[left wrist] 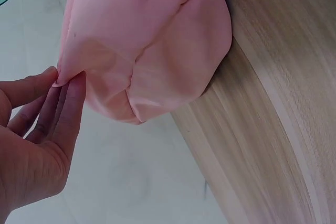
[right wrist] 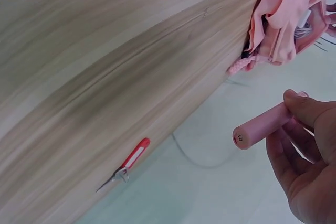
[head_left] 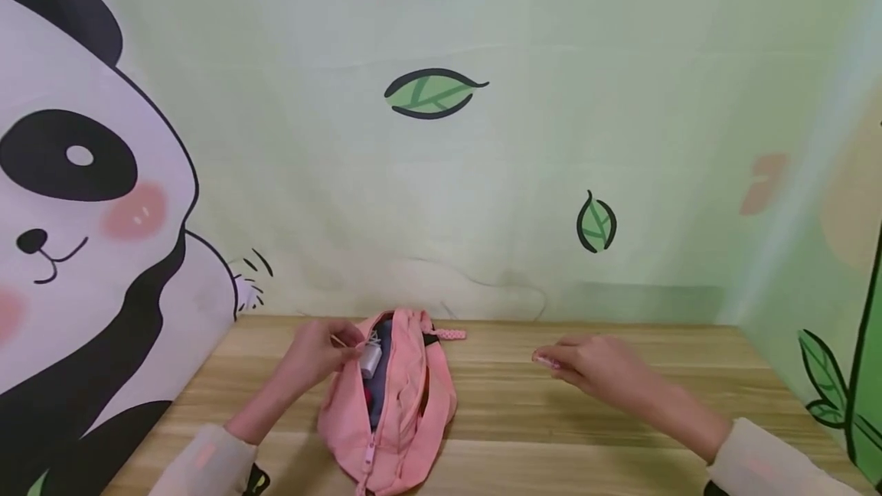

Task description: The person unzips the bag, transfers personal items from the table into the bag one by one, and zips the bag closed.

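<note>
A pink fabric bag [head_left: 403, 412] lies on the table with its zipper open. Inside its mouth I see a small white block [head_left: 370, 360], like a charger, with white cord, against a dark lining. My left hand [head_left: 324, 350] pinches the bag's left rim between thumb and fingers; in the left wrist view the pink cloth [left wrist: 142, 40] is drawn up at that grip. To the right of the bag, apart from it, my right hand [head_left: 599, 366] holds a pink lipstick tube [right wrist: 265, 125] above the table. Its round end, printed with small characters, points away from the palm.
A small tool [right wrist: 135, 153] with a red handle and thin metal tip lies near the table's edge in the right wrist view. The wooden table [head_left: 510, 450] meets a green printed backdrop [head_left: 510, 197] at the back. A panda drawing [head_left: 62, 174] covers the left side.
</note>
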Available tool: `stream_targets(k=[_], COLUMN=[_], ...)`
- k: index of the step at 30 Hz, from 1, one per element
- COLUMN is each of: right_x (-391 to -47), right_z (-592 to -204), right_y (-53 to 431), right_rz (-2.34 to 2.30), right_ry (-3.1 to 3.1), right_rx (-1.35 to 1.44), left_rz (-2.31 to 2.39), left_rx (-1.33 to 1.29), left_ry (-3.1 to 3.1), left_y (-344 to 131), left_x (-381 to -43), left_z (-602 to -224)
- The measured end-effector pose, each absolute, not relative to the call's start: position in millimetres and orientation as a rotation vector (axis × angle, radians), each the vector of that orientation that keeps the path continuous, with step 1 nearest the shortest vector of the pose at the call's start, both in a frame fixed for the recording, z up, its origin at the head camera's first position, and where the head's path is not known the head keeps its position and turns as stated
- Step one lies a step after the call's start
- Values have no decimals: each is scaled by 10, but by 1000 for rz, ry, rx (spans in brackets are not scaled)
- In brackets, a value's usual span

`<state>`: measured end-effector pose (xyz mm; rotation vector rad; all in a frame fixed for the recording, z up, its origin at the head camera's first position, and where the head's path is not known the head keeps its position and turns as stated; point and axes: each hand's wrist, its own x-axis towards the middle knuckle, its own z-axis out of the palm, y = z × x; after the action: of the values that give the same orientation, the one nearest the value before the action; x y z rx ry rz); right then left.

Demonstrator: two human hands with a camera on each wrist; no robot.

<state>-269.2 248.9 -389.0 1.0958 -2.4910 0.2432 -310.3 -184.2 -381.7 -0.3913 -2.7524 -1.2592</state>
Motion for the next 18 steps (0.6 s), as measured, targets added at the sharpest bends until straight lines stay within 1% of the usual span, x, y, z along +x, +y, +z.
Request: stream_targets(k=[8, 12, 18], right_x=[-2675, -2679, -2762], right_z=[-3903, -3899, -3832], right_y=[2479, 2467, 2293], right_rz=[314, 352, 285], right_ry=[-2533, -2550, -2539], right_rx=[1095, 1064, 1077], left_rz=[-1253, -1258, -1200], left_rx=[-401, -459, -418], left_ry=[-2746, -2735, -2748], left_y=[-1802, -1782, -1806], left_x=[-3096, -3108, -3093], left_z=[-3842, -3845, -3855])
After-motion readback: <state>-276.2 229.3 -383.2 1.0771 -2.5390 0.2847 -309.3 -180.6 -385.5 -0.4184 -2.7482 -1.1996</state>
